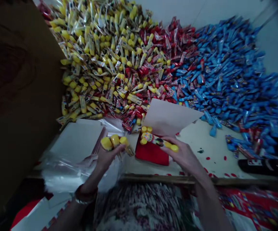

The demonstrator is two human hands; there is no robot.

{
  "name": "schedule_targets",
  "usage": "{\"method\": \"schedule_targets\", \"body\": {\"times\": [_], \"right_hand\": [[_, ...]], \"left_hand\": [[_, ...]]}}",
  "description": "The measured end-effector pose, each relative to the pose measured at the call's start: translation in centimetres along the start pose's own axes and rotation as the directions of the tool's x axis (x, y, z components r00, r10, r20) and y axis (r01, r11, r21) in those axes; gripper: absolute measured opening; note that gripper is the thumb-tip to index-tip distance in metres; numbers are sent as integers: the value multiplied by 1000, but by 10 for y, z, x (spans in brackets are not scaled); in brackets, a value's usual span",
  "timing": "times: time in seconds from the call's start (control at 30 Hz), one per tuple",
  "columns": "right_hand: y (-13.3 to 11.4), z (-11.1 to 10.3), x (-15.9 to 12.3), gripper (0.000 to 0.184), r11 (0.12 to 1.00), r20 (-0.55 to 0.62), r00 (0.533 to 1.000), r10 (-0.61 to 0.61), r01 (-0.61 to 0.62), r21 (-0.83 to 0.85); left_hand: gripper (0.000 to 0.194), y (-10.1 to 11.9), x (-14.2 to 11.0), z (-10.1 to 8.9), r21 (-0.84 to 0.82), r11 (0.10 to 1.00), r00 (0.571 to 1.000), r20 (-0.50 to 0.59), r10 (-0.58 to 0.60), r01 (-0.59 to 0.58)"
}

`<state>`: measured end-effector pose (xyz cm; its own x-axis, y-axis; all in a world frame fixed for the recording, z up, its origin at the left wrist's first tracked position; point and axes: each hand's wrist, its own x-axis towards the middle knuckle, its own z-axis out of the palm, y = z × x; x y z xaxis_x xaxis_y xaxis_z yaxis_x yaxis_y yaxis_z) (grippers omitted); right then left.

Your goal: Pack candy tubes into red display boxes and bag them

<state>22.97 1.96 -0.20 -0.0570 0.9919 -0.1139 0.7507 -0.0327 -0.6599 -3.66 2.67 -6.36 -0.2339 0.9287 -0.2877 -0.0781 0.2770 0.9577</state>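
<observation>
My left hand (108, 154) is closed around several yellow-capped tubes (115, 140), their caps pointing up and away from me. My right hand (181, 154) grips a yellow-ended tube (153, 139) with a colourful printed body, holding it sideways over a small red box (150, 154). The box stands open, its white lid flap (171, 117) raised at the back. A few yellow caps (146, 129) show at the box's far left corner. How many tubes the right hand holds, I cannot tell.
Behind the box rises a big heap of wrapped yellow tubes (100, 61), red ones (174, 41) and blue ones (227, 70). Plastic bags (64, 171) and white card (76, 141) lie at left, beside a tall cardboard wall (21, 96). A dark bottle-like object (256, 166) lies at right.
</observation>
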Motion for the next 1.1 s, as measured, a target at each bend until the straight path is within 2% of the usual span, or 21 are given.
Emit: {"method": "schedule_targets", "body": {"times": [0.03, 0.1, 0.17, 0.23, 0.3, 0.37, 0.5, 0.67, 0.77, 0.83, 1.0, 1.1], "right_hand": [[19, -9, -11, 32, 998, -17, 999, 47, -48, -51], [49, -15, -25, 36, 984, -16, 995, 103, -104, -145], [65, -7, -31, 33, 970, 23, 994, 108, -100, -220], [69, 9, -32, 28, 962, 61, 997, 49, -31, -270], [64, 24, -28, 28, 942, 76, 996, -39, 62, -330], [56, 35, -21, 31, 903, 101, 990, -102, 135, -407], [41, 38, -8, 32, 819, 205, 972, -111, 206, -536], [35, 29, 4, 26, 801, 305, 946, -114, 269, -535], [34, 24, 9, 23, 810, 279, 952, -126, 261, -525], [34, 24, 10, 24, 814, 261, 957, -126, 250, -525], [34, 38, 8, 34, 784, 268, 948, -174, 298, -544], [34, 48, 9, 31, 752, 296, 941, -161, 312, -581]], "left_hand": [[43, -9, -9, 14, -7, 1000, 1000, -11, -2, 2], [42, -26, -20, 39, -16, 999, 997, -75, 33, -35], [43, -43, -21, 57, 5, 996, 983, -166, 85, -85], [45, -58, -19, 66, 62, 992, 964, -240, 118, -106], [45, -68, -18, 68, 148, 982, 952, -263, 158, -122], [43, -75, -20, 65, 249, 955, 945, -237, 223, -163], [39, -80, -29, 64, 397, 892, 930, -197, 311, -214], [45, -82, -30, 72, 325, 933, 927, -277, 252, -156], [52, -82, -26, 74, 271, 952, 920, -320, 228, -141], [50, -82, -26, 75, 293, 945, 911, -334, 240, -141], [45, -85, -36, 79, 345, 931, 909, -338, 243, -120], [45, -87, -38, 81, 351, 928, 900, -351, 257, -128]]}}
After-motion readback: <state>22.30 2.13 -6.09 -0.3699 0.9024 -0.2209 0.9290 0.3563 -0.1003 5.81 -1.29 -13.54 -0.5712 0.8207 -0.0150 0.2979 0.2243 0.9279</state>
